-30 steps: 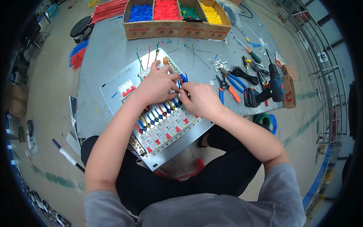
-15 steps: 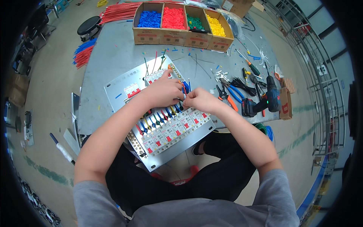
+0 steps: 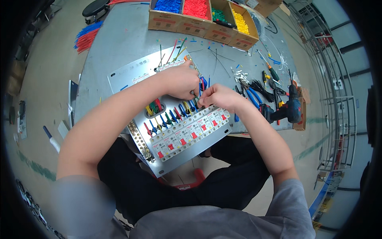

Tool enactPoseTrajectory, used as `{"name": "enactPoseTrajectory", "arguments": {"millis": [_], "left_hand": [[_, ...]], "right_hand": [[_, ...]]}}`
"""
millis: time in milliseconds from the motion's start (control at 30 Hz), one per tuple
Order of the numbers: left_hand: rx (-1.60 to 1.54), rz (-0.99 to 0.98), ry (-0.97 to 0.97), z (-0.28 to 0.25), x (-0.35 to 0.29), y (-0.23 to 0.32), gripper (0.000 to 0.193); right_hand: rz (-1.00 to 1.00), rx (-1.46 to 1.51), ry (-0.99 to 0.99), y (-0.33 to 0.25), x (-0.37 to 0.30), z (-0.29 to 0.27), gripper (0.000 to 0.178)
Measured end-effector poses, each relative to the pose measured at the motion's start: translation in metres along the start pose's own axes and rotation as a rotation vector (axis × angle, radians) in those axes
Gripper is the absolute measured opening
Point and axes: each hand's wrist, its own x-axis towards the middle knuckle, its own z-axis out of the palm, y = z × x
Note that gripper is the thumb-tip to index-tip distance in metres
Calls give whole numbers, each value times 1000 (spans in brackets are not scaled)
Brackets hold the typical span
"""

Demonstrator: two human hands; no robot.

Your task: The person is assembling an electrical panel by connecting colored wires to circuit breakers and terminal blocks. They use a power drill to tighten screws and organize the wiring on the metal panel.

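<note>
A metal mounting plate (image 3: 131, 65) lies tilted across the table edge and over my lap. It carries a row of white circuit breakers (image 3: 183, 135) with red switches. Short coloured wires (image 3: 172, 116) stand in the breakers' upper terminals. My left hand (image 3: 183, 81) rests over the upper right of the plate, index finger at the brass terminal strip, the other fingers curled; what they hold is hidden. Beside it, my right hand (image 3: 220, 97) pinches a thin wire above the right end of the row. Blue and red wires (image 3: 203, 83) bunch between the hands.
A divided cardboard box (image 3: 191, 27) of blue, red, green and yellow sleeves stands at the back. To the right lie a cordless drill (image 3: 288, 109), blue-handled pliers (image 3: 251, 95), a screwdriver (image 3: 273, 72) and black cable ties (image 3: 260, 91). Wire scraps litter the table (image 3: 107, 51).
The view has shifted, so the box sits higher in the picture. My left forearm has swung outward, uncovering wires in the plate's cutout. Both hands stay close together by the right end of the row.
</note>
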Motion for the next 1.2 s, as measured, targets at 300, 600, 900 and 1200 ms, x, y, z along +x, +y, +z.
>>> {"name": "enactPoseTrajectory", "arguments": {"millis": [300, 600, 900, 1200], "left_hand": [[44, 0, 10, 1, 0, -2, 11], [31, -62, 12, 3, 1, 2, 10], [76, -68, 45, 1, -5, 4, 11], [85, -34, 65, 6, -5, 1, 12]], "right_hand": [[-77, -298, 155, -7, -3, 20, 12], [-129, -503, 318, -5, -5, 30, 11], [-96, -599, 273, -18, -8, 29, 13], [-57, -584, 100, -24, -10, 15, 21]]}}
